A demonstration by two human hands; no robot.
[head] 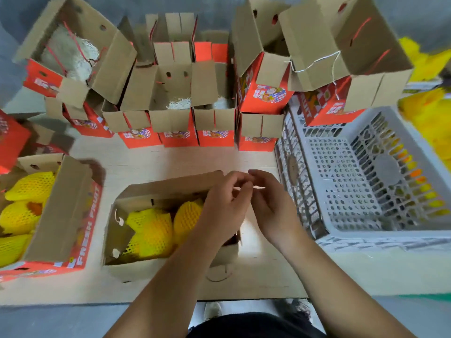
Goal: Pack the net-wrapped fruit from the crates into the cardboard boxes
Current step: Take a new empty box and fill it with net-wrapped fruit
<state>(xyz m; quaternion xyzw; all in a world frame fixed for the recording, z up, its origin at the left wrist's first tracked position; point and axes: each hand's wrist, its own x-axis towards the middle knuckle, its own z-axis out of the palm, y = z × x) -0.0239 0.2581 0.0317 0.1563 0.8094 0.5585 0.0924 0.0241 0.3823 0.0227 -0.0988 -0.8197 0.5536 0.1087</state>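
**Yellow net-wrapped fruit in open carton, both hands at its right rim**

Cardboard carton (pixel 168 191), front centre on pale board surface (pixel 151 159): flaps open, holds at least 2 yellow foam-net fruit (pixel 151 230), side by side, filling most of the visible interior. White cord handle w/ toggle ends (pixel 119 222) shows on its left inner flap.

L hand (pixel 223 206): over carton's right end, fingers curled, tips meeting those of the R hand. R hand (pixel 268 203): just right of carton, fingers curled likewise. Between the fingertips a thin pale strand, prob. cord (pixel 258 187), pinched by both hands; motion blur, so exact hold on L side not fully clear.

Second carton (pixel 61 215), far left, red printed side reading "FRESH FRUIT": open, several net-wrapped fruit (pixel 29 186) inside.

Grey plastic crate (pixel 341 181), right of hands, touching board edge: perforated floor bare in view. Yellow netted fruit (pixel 429 132) visible beyond its far right wall, blurred.

Back row: approx. a dozen red/brown cartons (pixel 178 123), flaps up, some stacked 2 high; several w/ pale shredded filler (pixel 178 103) inside. One stacked carton rests on crate's far-left corner (pixel 329 106).

Bottom edge: dark garment, shoe tips on grey floor.
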